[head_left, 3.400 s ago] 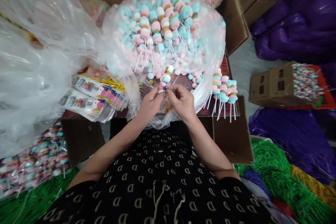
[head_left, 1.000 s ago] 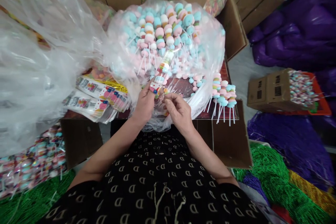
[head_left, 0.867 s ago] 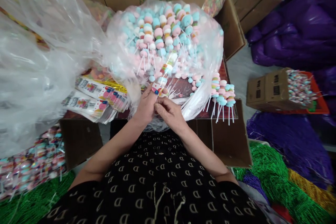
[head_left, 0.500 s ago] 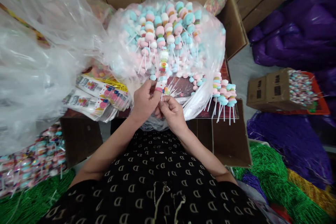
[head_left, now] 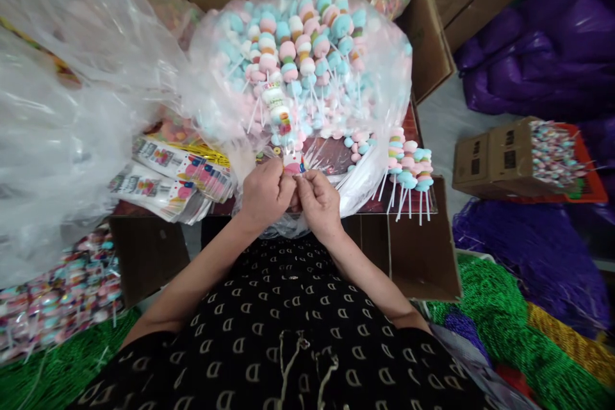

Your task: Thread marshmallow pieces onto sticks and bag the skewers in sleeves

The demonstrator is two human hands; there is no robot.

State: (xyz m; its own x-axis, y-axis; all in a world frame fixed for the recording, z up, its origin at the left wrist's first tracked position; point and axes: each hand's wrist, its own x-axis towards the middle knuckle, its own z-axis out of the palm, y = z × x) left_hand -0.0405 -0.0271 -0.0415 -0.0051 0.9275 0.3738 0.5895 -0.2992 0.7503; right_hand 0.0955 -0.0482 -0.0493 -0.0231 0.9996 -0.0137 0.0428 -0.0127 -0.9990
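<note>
A candy skewer in a printed clear wrapper (head_left: 277, 109) points away from me, tilted a little left, over the table's front part. My left hand (head_left: 269, 191) pinches the wrapper's lower end, fingers curled. Close against it, my right hand (head_left: 319, 202) is also closed in a pinch at the same end; the stick there is hidden by the fingers. Beyond both hands lies a big clear bag of pink, blue and white marshmallows (head_left: 384, 70), with several unwrapped skewers (head_left: 288, 51) on top.
Printed wrappers (head_left: 163, 179) are stacked at the left, beside large clear bags (head_left: 72, 109). More skewers (head_left: 408, 163) lie at the table's right edge, near white sticks (head_left: 358, 189). Cartons (head_left: 497, 157), purple bags and green tinsel (head_left: 519, 327) stand on the right.
The wrapped skewer's far end has swung left and its wrapper now faces up more. Both hands have drawn together at its lower end, the left hand's fingers curling tighter.
</note>
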